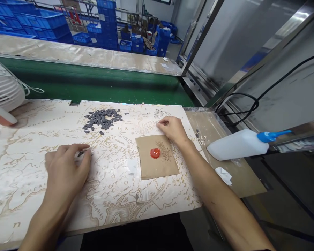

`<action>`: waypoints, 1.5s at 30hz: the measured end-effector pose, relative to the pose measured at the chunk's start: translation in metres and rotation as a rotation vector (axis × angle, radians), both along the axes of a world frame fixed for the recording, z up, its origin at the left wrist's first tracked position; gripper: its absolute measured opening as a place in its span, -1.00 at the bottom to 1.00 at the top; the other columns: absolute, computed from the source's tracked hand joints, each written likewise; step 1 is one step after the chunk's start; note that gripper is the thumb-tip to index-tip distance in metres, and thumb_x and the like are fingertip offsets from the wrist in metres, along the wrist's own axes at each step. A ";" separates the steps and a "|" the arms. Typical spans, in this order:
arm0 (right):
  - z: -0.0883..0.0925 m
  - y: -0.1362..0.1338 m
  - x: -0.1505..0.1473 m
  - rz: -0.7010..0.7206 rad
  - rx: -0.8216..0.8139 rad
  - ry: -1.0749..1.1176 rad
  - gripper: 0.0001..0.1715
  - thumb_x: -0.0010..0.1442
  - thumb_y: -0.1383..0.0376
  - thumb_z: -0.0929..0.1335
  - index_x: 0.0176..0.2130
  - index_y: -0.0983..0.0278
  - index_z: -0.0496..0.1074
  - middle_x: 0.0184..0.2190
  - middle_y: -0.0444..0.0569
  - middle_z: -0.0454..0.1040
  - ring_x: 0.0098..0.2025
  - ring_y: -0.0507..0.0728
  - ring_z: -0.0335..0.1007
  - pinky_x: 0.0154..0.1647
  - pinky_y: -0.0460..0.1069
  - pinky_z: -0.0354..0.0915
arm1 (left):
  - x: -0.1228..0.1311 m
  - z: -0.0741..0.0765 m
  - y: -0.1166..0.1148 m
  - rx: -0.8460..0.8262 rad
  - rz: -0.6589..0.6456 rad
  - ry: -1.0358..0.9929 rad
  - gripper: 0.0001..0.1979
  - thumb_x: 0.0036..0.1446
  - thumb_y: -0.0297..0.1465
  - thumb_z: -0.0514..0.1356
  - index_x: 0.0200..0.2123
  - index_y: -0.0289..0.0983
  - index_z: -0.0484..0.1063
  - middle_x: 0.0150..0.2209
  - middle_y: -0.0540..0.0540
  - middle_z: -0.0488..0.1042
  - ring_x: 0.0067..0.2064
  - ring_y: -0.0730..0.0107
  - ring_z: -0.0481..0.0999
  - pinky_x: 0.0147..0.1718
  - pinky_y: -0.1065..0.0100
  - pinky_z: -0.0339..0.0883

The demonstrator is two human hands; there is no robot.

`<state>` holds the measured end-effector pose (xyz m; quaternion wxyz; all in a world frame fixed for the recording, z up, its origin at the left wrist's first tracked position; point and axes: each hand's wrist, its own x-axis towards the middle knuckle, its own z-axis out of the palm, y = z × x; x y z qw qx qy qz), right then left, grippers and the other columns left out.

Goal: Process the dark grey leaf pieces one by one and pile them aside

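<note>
My left hand is at the left over a map-printed sheet, thumb and fingers pinched around a small dark piece. My right hand is closed in a pinch just above the top right corner of a brown cardboard square; whatever its fingertips hold is too small to make out. On the cardboard lies a red round blob, with tiny brown bits scattered to its right. A pile of dark grey flat pieces sits beyond my hands. Small black and pale specks lie behind my right hand.
A white bottle with a blue nozzle lies at the right, near a crumpled white tissue. Small pale pieces lie beside the sheet. A white fan stands at the left. Behind runs a green belt, with blue crates beyond.
</note>
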<state>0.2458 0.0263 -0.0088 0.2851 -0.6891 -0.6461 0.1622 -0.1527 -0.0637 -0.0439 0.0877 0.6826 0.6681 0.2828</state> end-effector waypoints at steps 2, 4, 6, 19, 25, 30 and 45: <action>0.000 0.001 -0.006 0.017 -0.009 -0.003 -0.86 0.30 0.40 0.51 -0.27 0.27 0.76 -0.22 0.10 0.81 -0.13 0.25 0.70 -0.02 0.07 0.46 | 0.016 0.011 0.012 -0.017 0.015 0.065 -0.65 0.49 -0.15 0.15 0.05 -0.18 0.67 -0.03 -0.30 0.65 0.14 -0.30 0.53 0.34 -0.33 0.26; 0.000 0.004 -0.010 0.020 -0.017 -0.012 -0.83 0.28 0.44 0.49 -0.30 0.29 0.76 -0.25 0.12 0.80 -0.16 0.26 0.69 -0.03 0.09 0.45 | 0.034 0.022 0.023 -0.029 0.006 0.107 -0.58 0.50 -0.15 0.13 0.13 -0.22 0.68 0.05 -0.38 0.64 0.17 -0.35 0.51 0.30 -0.29 0.33; 0.002 0.007 -0.010 0.025 -0.028 -0.020 -0.80 0.25 0.48 0.47 -0.34 0.30 0.75 -0.30 0.13 0.78 -0.21 0.26 0.68 -0.07 0.09 0.44 | 0.049 0.030 0.035 -0.042 0.005 0.135 -0.55 0.49 -0.15 0.13 0.18 -0.24 0.67 0.08 -0.40 0.63 0.20 -0.42 0.47 0.26 -0.28 0.36; 0.005 0.023 0.000 0.049 -0.030 -0.050 -0.86 0.30 0.43 0.52 -0.21 0.31 0.79 -0.20 0.12 0.81 -0.14 0.23 0.72 -0.03 0.06 0.47 | 0.057 0.020 0.067 -0.036 -0.032 0.169 -0.66 0.48 -0.26 0.10 -0.01 -0.25 0.66 -0.03 -0.38 0.67 0.12 -0.32 0.52 0.20 -0.18 0.40; 0.001 0.030 -0.003 0.080 -0.020 -0.116 -0.77 0.27 0.52 0.46 -0.31 0.33 0.74 -0.27 0.14 0.77 -0.19 0.23 0.65 -0.07 0.06 0.42 | 0.055 0.022 0.063 -0.071 -0.076 -0.002 -0.76 0.39 -0.28 0.16 -0.12 -0.23 0.61 -0.14 -0.28 0.65 -0.05 -0.14 0.63 0.02 -0.03 0.49; 0.001 0.029 -0.003 0.108 0.007 -0.132 -0.72 0.28 0.51 0.45 -0.10 0.33 0.76 -0.18 0.11 0.77 -0.13 0.22 0.64 -0.04 0.04 0.40 | 0.058 0.028 0.054 -0.130 -0.091 -0.065 -0.77 0.35 -0.28 0.21 -0.08 -0.21 0.63 -0.16 -0.22 0.69 -0.14 -0.03 0.67 -0.05 0.04 0.49; 0.022 0.011 -0.014 0.212 0.002 0.053 -0.82 0.27 0.43 0.42 -0.38 0.25 0.54 -0.39 -0.03 0.59 -0.32 0.13 0.45 -0.24 0.03 0.33 | 0.107 0.046 0.031 -0.172 -0.377 -0.667 -0.80 0.38 -0.25 0.36 -0.02 -0.21 0.65 -0.18 -0.14 0.68 -0.14 0.15 0.73 -0.06 0.13 0.59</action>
